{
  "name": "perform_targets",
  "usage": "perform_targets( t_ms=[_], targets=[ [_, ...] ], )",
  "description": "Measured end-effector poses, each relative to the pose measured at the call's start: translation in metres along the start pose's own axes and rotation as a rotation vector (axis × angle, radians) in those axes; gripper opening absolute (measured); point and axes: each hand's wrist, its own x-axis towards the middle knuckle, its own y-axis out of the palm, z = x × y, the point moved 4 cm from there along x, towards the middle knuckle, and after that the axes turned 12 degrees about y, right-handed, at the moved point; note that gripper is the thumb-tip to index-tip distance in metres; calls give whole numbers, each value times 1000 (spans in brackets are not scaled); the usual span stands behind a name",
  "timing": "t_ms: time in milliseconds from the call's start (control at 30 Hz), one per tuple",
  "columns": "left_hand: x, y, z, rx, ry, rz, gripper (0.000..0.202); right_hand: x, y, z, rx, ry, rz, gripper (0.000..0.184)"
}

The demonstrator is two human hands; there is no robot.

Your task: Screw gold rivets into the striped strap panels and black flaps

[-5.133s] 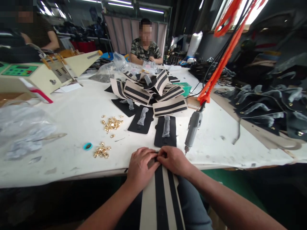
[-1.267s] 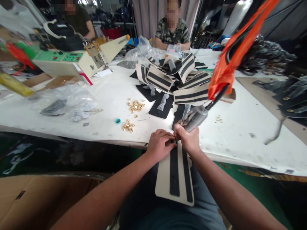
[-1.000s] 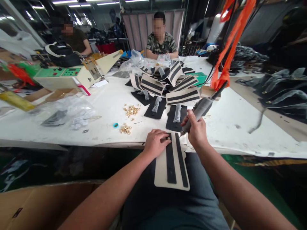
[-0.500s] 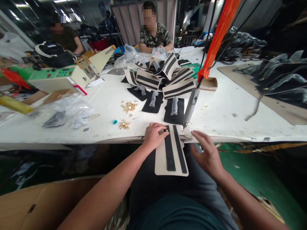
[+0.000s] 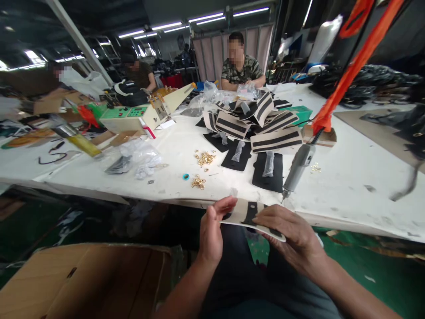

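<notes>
A beige panel with black strips is held up in front of the table edge, tilted so that I see it nearly edge-on. My right hand grips its right end, thumb below and fingers on top. At the left end, my left hand cups the panel's edge, thumb raised and fingers along the far side. A grey electric screwdriver hangs just beyond my right hand, tip near the table. Past the hands lie black panels with plastic-wrapped handles and gold-coloured hardware pieces.
On the white table stand a heap of striped panels, a blue ring, a plastic bag and a machine with green controls. A cardboard box is at lower left. A co-worker sits opposite.
The panel has been lifted off my lap and turned to lie sideways. My right hand has closed on it, and my left hand has shifted to its left end. The view has swung left.
</notes>
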Motion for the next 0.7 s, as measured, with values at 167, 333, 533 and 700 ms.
perform_targets(
  t_ms=[167, 333, 533, 700],
  targets=[
    [-27, -18, -34, 50, -38, -99, 49, 38, 18, 28, 118, -11, 113, 23],
    [-21, -39, -34, 113, -223, -254, 41, 80, 32, 11, 391, 331, 173, 36],
    [-29, -52, -5, -21, -401, -290, 48, 146, 80, -53, 198, 406, 70, 34],
    [-38, -48, 5, -200, -547, -433, 49, 210, 136, -91, -328, 375, 218, 27]
  ],
)
